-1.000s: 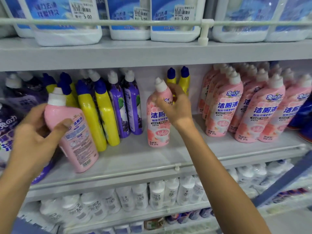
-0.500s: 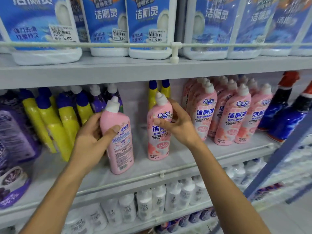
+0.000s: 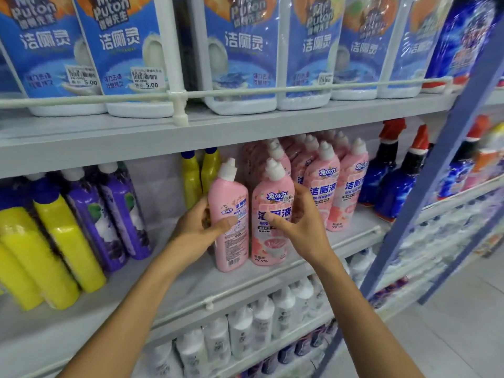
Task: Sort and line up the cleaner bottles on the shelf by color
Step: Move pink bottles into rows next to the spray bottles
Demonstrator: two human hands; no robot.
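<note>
Left hand (image 3: 196, 230) gripping left pink bottle (image 3: 229, 197), right hand (image 3: 302, 227) clasping right pink bottle (image 3: 268, 241)

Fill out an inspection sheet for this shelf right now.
Surface: white middle shelf, wire rail along its front edge.
Job's things: left pink bottle shows its back label, right pink bottle its front, upright side by side. Behind at right, a pink row; yellow bottles and purple bottles lean at left; a yellow pair at the back.
Clutter: nothing seen.
Hands: left hand grips the left pink bottle; right hand grips the right pink bottle.
Cables: nothing seen.
Surroundings: blue-labelled jugs above, white bottles below, blue spray bottles right.
</note>
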